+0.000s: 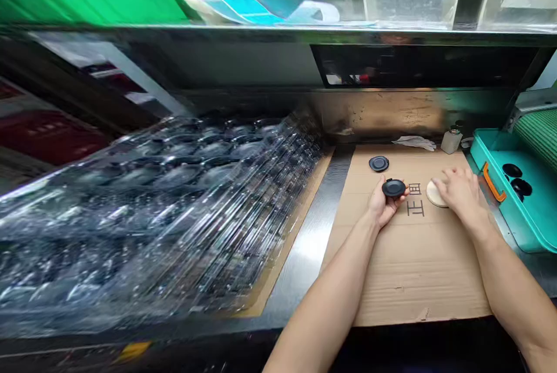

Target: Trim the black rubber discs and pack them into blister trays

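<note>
My left hand (383, 206) holds a round black compact-like part (394, 188) above the cardboard sheet (391, 268), its fingers curled under it. My right hand (463, 190) has its thumb and fingers on a round white pad (436, 194) lying on the cardboard, to the right of the printed characters. A second round black part (378, 163) lies on the cardboard, behind my left hand.
Clear plastic trays (174, 205) with many cavities spread across the left. At right, a teal bin (537, 210) with an orange handle holds black round parts. A small bottle (451, 140) and a white glove (415, 142) lie near the back edge.
</note>
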